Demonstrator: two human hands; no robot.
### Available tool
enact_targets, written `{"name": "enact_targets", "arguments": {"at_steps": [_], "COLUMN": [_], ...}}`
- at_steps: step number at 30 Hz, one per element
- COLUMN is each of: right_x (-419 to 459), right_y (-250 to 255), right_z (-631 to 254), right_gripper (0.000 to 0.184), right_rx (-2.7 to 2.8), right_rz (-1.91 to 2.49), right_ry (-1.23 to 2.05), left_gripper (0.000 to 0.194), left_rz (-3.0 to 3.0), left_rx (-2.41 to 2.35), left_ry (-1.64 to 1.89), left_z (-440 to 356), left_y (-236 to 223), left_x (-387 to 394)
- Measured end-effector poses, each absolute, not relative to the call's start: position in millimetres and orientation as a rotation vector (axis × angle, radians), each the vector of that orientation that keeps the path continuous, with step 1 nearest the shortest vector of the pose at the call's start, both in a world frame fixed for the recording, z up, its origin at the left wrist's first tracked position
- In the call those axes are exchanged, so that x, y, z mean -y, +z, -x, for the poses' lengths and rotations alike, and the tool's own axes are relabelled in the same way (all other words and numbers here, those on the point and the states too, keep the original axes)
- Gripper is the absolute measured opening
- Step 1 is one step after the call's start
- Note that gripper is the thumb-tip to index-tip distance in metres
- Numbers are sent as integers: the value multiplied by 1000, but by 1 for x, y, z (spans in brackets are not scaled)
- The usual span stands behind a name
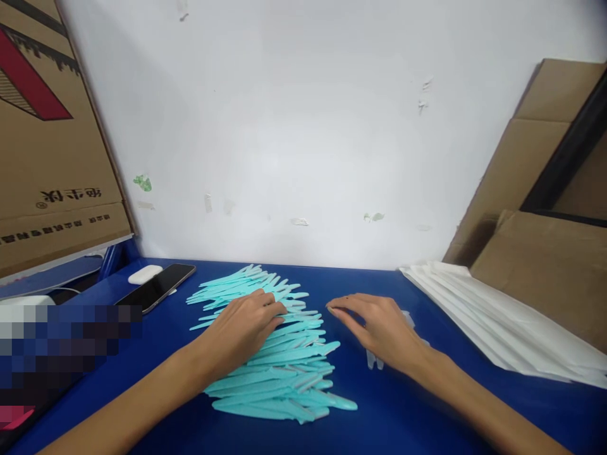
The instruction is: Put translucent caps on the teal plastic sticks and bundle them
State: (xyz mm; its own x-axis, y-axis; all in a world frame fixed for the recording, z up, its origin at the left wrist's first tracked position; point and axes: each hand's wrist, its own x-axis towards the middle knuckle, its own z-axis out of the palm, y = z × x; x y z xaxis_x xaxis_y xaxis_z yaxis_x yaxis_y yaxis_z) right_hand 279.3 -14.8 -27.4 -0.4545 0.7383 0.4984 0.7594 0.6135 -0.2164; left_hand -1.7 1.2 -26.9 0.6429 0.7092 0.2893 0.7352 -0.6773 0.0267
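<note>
A long pile of slim teal plastic sticks (pixel 284 379), shaped like eyebrow razors, lies across the middle of the blue table. My left hand (pixel 249 325) rests over the pile's upper part with its fingers curled and thumb drawn in; whatever is between them is hidden. To the right of the pile, my right hand (pixel 379 322) hovers with thumb and forefinger tips pinched together. Anything in that pinch is too small to make out. Several translucent plastic pieces (pixel 374 360) lie beneath and behind my right hand, which partly covers them.
A phone (pixel 161 287) and a white case (pixel 145 274) lie at the back left of the table (pixel 379 417). White sheets or bags (pixel 502 322) are stacked at right. Cardboard boxes (pixel 57 145) flank both sides, and a white wall (pixel 303 139) closes off the back.
</note>
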Motion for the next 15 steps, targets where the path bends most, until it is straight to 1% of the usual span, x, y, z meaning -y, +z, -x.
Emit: {"name": "enact_targets", "arguments": {"at_steps": [3,8,15], "right_x": [14,18,19], "right_y": [-27,-30,-33], "right_z": [-280,-277,-276], "right_gripper": [26,36,38], "right_rx": [2394,2548,2590], "right_rz": [1108,1014,985], "right_ry": [-11,97,76], "left_gripper": [18,18,20], "left_rz": [2774,2788,2692], "left_rx": [1322,1393,1404], "left_ry": [-345,-329,-332], "left_z": [4,6,10], "left_y": [-28,-30,-33], "left_x": [-4,-8,-15]}}
